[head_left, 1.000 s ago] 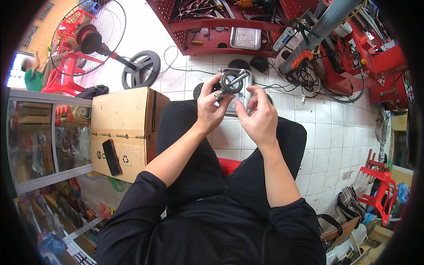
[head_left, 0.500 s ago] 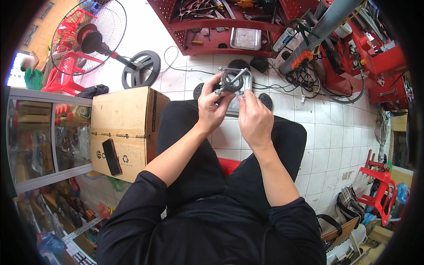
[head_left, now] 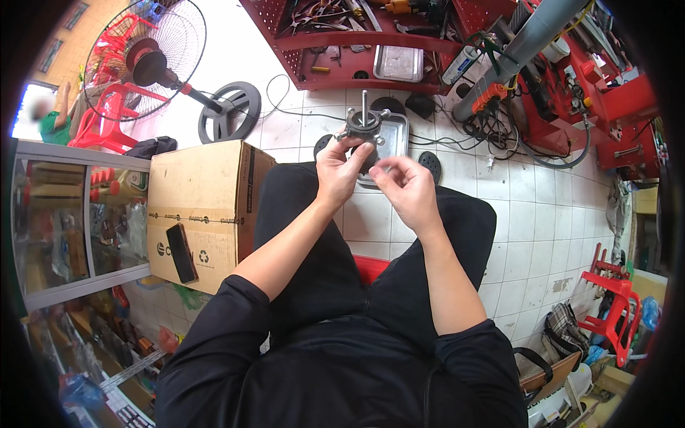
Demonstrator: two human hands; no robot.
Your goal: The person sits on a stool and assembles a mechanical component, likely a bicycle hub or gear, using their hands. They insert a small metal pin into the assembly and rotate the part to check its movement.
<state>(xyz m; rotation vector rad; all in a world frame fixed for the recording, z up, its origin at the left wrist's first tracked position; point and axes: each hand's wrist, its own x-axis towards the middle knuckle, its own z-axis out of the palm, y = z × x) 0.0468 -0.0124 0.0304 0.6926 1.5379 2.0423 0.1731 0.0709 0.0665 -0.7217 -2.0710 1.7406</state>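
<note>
My left hand is closed round a dark metal ring-shaped part with several bolts sticking out of its sides. A bright metal rod stands up from the part's middle. Just to the right and a little lower is my right hand, its fingers curled and thumb near the index finger close to the part's lower side. Whether anything small sits between those fingers I cannot make out. Below the part, on the floor, lies a silver metal tray, partly hidden by the part and my hands.
A cardboard box with a black phone on it stands at my left, beside a glass cabinet. Ahead is a red tool cart. A standing fan, cables and a grey post surround the area. A person is far left.
The metal part has been tipped so that its rod now points up and away. My right hand has come off it and drawn slightly down, its fingers curled.
</note>
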